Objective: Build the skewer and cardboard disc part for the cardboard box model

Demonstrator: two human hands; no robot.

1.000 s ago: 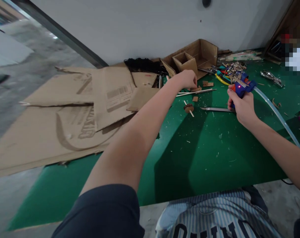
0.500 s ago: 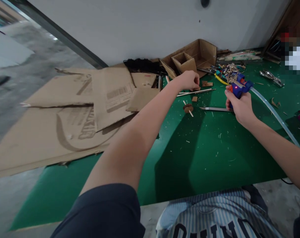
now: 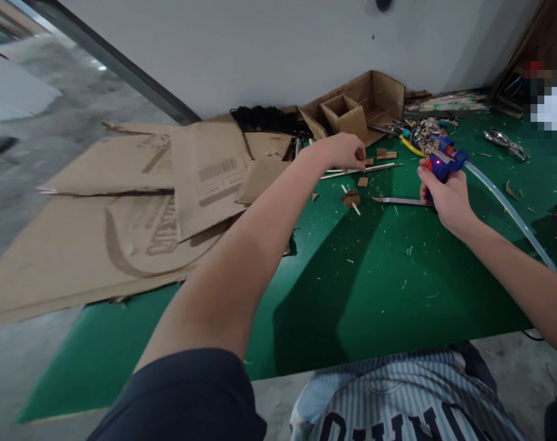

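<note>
My right hand is wrapped round a blue glue gun with a red light lit and a clear glue stick trailing back from it. My left hand reaches across the green table, fingers curled down onto thin wooden sticks and a small cardboard piece; what it grips is hidden. A small cardboard disc on a stick and a metal blade lie between the hands.
Flattened cardboard sheets cover the table's left side. An open cardboard box stands at the wall. A heap of tools and scraps and metal pliers lie at the back right. Chips litter the table.
My left hand has drawn slightly left and towards me along the sticks. My right hand keeps its hold on the glue gun and has barely moved.
</note>
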